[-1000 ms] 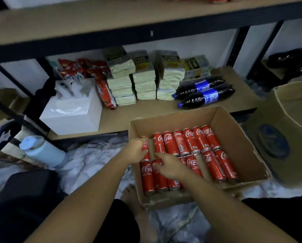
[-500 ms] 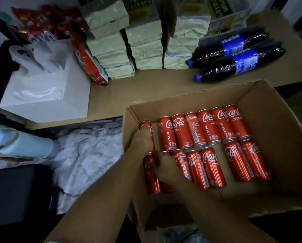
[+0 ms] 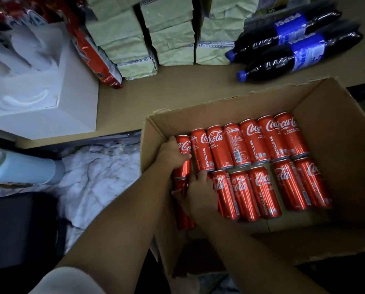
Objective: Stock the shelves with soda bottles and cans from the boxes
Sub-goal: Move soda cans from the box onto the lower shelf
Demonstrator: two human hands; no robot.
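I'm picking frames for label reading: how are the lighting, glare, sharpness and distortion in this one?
Head view: dim, uneven light, lower corners nearly black; bright glare streaks run down the red cans; can lettering is sharp mid-frame, the Pepsi bottles and white sleeve at the edges are softer; the cardboard box walls splay, wide-angle stretch.

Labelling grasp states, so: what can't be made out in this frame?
Head view only:
- Right hand: covers the left end of the front row of cans; grip unclear.
- Left hand: fingertips behind the far-left can it holds.
- Box: near-left corner hidden by both forearms.
- Green packs: tops cut off by the upper edge.
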